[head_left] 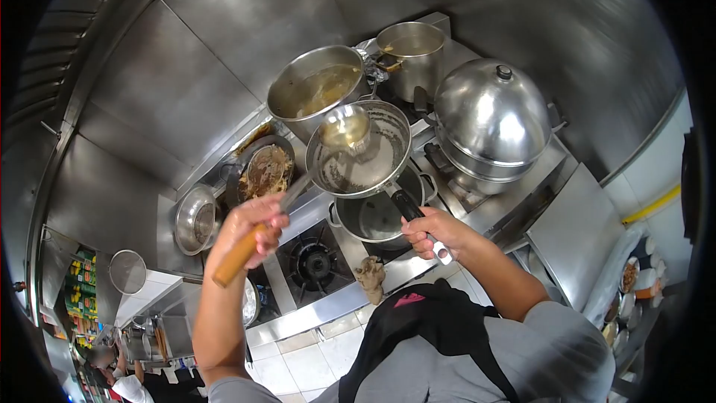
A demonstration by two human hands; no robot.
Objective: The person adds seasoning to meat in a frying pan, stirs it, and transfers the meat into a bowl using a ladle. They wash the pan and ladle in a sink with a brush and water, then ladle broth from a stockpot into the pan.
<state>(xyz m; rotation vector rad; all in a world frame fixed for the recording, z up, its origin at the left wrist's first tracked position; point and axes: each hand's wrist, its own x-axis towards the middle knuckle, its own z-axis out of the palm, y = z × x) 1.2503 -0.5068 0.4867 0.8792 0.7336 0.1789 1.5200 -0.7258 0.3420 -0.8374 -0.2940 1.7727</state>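
My left hand (250,230) is closed round the wooden handle of a ladle (344,131), whose metal bowl shows yellowish liquid. That bowl hangs over the left side of a frying pan (384,155); whether it touches the pan I cannot tell. My right hand (435,232) grips the pan's black handle. The pan's inside looks pale, with dark speckles along its wall. Beneath the pan stands a wide two-handled pot (354,225), partly hidden by it. Just behind the ladle is a large pot (281,97) of broth with yellowish pieces in it.
A domed steamer (488,116) stands right, a tall pot (418,78) behind. To the left sit a pan of brown food (257,185) and a metal bowl (186,220). A bare burner (309,260) and crumpled cloth (370,279) are nearer me. Another person (134,386) is at lower left.
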